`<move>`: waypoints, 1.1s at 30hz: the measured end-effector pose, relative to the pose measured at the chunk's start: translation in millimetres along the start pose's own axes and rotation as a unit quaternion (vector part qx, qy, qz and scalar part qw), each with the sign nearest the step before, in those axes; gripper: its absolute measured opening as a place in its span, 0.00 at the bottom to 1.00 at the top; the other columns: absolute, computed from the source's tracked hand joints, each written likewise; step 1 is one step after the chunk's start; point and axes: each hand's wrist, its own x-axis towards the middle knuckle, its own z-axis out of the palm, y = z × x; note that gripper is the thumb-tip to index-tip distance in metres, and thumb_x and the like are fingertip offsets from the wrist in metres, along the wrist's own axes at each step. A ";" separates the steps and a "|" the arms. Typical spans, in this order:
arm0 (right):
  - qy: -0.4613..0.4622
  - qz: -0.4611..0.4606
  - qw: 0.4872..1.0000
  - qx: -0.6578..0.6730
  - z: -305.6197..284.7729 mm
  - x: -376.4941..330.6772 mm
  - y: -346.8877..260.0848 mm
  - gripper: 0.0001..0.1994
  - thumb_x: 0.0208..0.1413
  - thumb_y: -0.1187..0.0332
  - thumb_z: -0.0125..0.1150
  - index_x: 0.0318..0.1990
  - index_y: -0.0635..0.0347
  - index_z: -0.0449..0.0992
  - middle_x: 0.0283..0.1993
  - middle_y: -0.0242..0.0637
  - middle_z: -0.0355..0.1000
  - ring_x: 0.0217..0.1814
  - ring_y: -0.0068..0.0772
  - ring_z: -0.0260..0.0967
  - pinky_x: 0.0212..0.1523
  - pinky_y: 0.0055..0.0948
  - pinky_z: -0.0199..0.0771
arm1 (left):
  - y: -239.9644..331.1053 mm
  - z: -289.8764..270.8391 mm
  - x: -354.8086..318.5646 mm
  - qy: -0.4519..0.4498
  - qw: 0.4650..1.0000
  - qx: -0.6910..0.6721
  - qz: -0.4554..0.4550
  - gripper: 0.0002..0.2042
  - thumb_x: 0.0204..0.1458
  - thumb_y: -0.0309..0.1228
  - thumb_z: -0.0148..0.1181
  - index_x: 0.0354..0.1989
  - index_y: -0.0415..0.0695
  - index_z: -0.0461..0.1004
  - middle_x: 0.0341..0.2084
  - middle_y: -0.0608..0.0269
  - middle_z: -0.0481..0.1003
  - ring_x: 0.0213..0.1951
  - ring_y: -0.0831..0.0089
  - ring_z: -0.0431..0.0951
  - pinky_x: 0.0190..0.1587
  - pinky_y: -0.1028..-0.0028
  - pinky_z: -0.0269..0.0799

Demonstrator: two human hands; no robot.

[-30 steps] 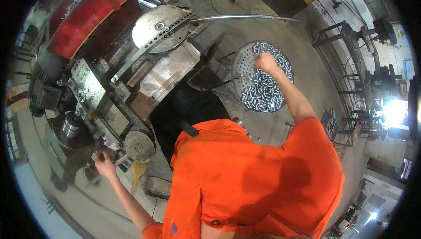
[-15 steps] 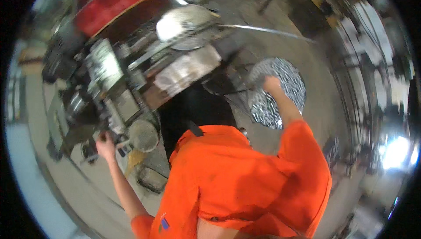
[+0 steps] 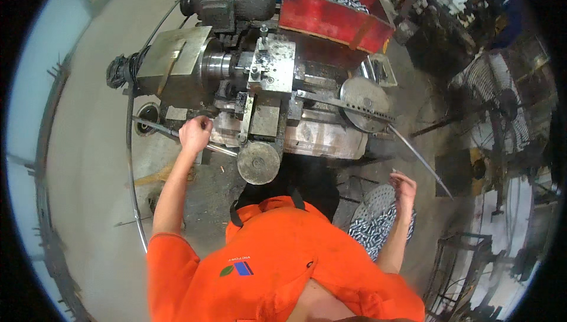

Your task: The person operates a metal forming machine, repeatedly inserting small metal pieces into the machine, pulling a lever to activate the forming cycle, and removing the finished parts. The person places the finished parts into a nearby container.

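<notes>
My left hand (image 3: 196,135) is curled closed at the front of a lathe (image 3: 270,65), over a long silver rod (image 3: 155,126); what its fingers hold is hidden. A round metal handwheel (image 3: 258,162) sits to the right of that hand. My right hand (image 3: 403,185) is raised above a round basin (image 3: 373,203) heaped with short shiny metal pieces (image 3: 372,230). Its fingers are bent together, and a small light-coloured metal piece seems to stick out at the fingertips.
Behind the lathe are an electric motor (image 3: 236,0) and a red box (image 3: 331,20) of metal pieces. A perforated bar (image 3: 348,106) crosses a round disc (image 3: 367,95), and a thin rod (image 3: 422,159) juts right. A black cable (image 3: 129,145) hangs at left; a fan (image 3: 493,100) stands right.
My right hand has come up out of the metal pieces in the basin. The view has swung right, bringing the whole lathe into sight. My left hand stays by the lathe's front.
</notes>
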 end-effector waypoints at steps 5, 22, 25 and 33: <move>-0.258 -0.090 0.936 -0.221 158.2 51.1 -35.3 0.11 0.33 0.78 0.54 0.28 0.63 0.80 0.41 0.43 0.73 0.41 0.32 0.70 0.41 0.25 0.69 | -16.5 -35.0 7.3 -0.044 0.990 -0.077 0.111 0.11 0.47 0.37 0.56 0.35 0.46 0.77 0.26 0.54 0.76 0.30 0.58 0.77 0.34 0.65 0.71; -0.428 -0.348 0.717 -0.425 480.9 132.6 -65.5 0.10 0.29 0.69 0.56 0.21 0.66 0.77 0.25 0.51 0.72 0.30 0.50 0.71 0.35 0.36 0.73 | -136.4 -129.7 -175.7 0.118 0.968 -0.078 -0.206 0.17 0.47 0.38 0.59 0.39 0.37 0.70 0.21 0.48 0.73 0.25 0.54 0.74 0.29 0.64 0.68; -0.432 -0.286 0.723 -0.457 492.3 131.8 -69.4 0.12 0.29 0.68 0.57 0.23 0.68 0.76 0.27 0.57 0.71 0.33 0.52 0.72 0.37 0.36 0.73 | -155.9 -117.8 -171.2 0.097 0.967 0.041 -0.231 0.18 0.46 0.38 0.60 0.35 0.35 0.68 0.19 0.47 0.71 0.24 0.52 0.72 0.28 0.61 0.67; -0.412 -0.371 0.681 -0.479 501.3 138.0 -68.0 0.14 0.31 0.64 0.60 0.24 0.67 0.75 0.27 0.53 0.72 0.30 0.48 0.72 0.32 0.36 0.72 | -150.6 -119.1 -159.0 0.078 0.959 0.124 -0.243 0.15 0.46 0.37 0.57 0.35 0.36 0.68 0.24 0.42 0.73 0.32 0.46 0.74 0.34 0.55 0.69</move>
